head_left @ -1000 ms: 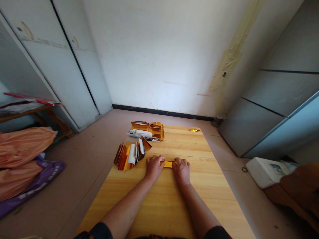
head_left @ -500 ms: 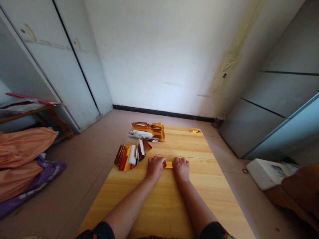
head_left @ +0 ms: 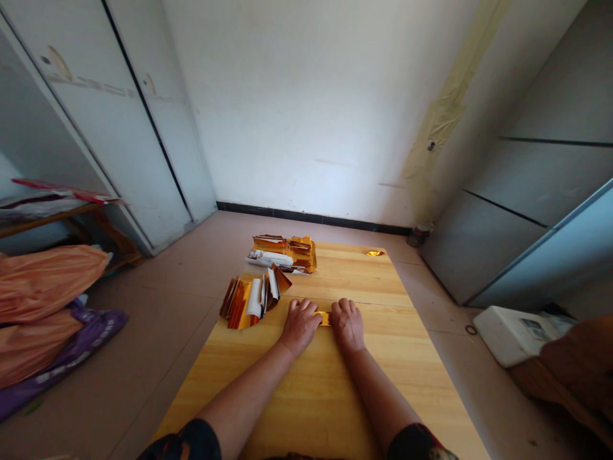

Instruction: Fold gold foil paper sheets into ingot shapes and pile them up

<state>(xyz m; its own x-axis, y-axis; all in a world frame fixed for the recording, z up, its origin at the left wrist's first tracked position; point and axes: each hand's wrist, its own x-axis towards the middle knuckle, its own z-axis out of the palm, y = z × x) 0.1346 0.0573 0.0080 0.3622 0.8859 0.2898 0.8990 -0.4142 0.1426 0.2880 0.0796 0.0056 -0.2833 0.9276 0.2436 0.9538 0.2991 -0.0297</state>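
Small gold strip [head_left: 325, 319], low on the wooden desk [head_left: 306, 396] and between two bare hands, only its middle part showing. At the strip's left end, left hand [head_left: 300, 326] with fingers bent and drawn together, pinching that end, thumb against the gold. At the strip's right end, right hand [head_left: 348, 326] with fingers curled down over it, knuckles up — tips hidden, so cannot tell a pinch from a plain press.

Left of the strip, past the left hand and apart from it, folded sheets [head_left: 249, 297] in gold, brown and white, spread like a loose fan. Farther back and also left of the strip, second pile [head_left: 282, 255] of similar sheets, white along the near side. Beyond the strip to the right, close to the desk's far corner, shiny foil scrap [head_left: 375, 253].

Behind the strip and past the desk, pinkish floor [head_left: 182, 281], black skirting [head_left: 297, 215] and white wall [head_left: 306, 115]. Well left of the strip, orange cloth [head_left: 48, 281] and purple bag [head_left: 71, 354] — well right of it, white box [head_left: 507, 335].
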